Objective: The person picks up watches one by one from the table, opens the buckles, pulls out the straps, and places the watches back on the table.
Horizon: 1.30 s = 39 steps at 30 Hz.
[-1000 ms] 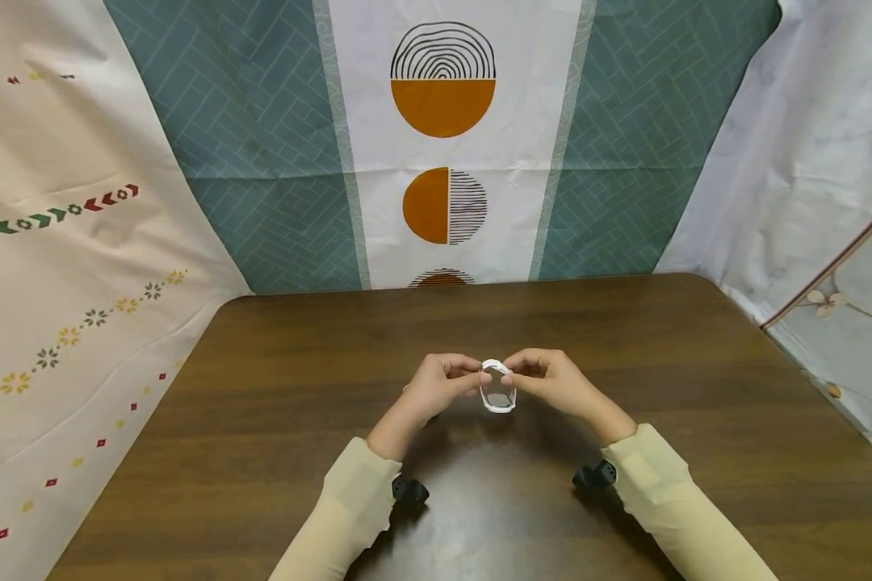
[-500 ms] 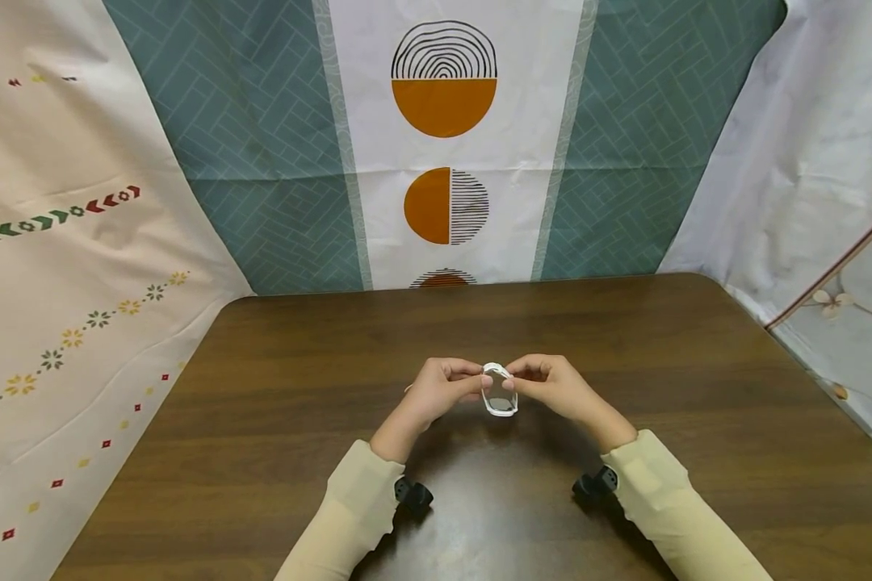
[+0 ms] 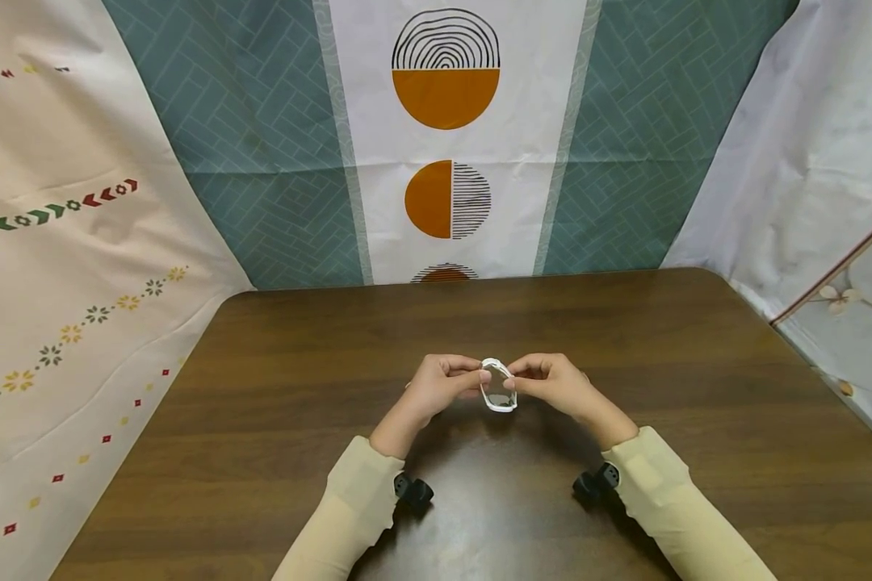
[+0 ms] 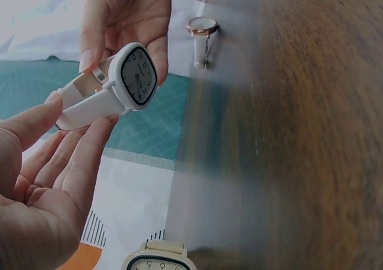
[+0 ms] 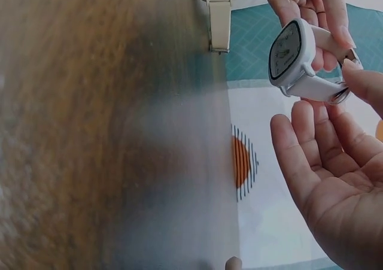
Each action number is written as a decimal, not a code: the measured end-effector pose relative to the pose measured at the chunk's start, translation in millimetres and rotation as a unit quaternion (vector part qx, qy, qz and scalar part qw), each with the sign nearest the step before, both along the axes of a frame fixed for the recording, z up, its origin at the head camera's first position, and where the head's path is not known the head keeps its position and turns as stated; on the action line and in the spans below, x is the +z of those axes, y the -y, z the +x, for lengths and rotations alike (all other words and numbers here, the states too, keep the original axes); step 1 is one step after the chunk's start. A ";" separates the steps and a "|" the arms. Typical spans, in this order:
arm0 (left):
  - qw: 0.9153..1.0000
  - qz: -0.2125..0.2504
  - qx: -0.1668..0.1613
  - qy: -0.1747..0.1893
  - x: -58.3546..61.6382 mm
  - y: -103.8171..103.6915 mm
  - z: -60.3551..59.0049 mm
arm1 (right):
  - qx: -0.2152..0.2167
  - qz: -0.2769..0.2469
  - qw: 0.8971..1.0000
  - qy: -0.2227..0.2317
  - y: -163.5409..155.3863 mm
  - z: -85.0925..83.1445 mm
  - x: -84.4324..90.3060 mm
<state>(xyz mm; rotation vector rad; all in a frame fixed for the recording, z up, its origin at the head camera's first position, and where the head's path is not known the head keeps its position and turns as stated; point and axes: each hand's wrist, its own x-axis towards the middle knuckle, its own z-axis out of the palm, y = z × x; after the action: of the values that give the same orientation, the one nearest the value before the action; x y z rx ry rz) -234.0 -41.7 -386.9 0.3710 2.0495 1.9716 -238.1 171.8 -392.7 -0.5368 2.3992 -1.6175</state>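
Right now your left hand (image 3: 439, 386) and your right hand (image 3: 552, 383) meet above the middle of the brown table (image 3: 262, 420), both wrists raised and both cream sleeves (image 3: 349, 516) angled in from the near edge. Between them you hold a white watch (image 3: 497, 387) off the surface: your left thumb and fingertips pinch one end of its strap, your right thumb and fingertips pinch the other end by the buckle, and the remaining fingers of each hand curl loosely beneath. Its rounded-square dial (image 4: 139, 75) faces down toward the tabletop, which mirrors it. You have bare wood on every side of your hands, with wide room to the left and right and a broad strip on the far side before the table's far edge, where the patterned backdrop (image 3: 443, 137) hangs; draped cloths close in past the left and right edges
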 end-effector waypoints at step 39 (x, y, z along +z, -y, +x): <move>0.999 0.010 0.038 -0.035 -0.4 -1.0 0.4 | -0.015 -0.033 0.999 -0.005 1.5 2.3 3.1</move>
<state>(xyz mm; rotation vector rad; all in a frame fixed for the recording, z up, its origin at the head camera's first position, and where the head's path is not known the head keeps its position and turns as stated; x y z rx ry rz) -233.6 -40.7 -387.3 0.3761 2.1188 2.0520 -235.7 170.3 -389.6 -0.5252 2.3795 -1.7159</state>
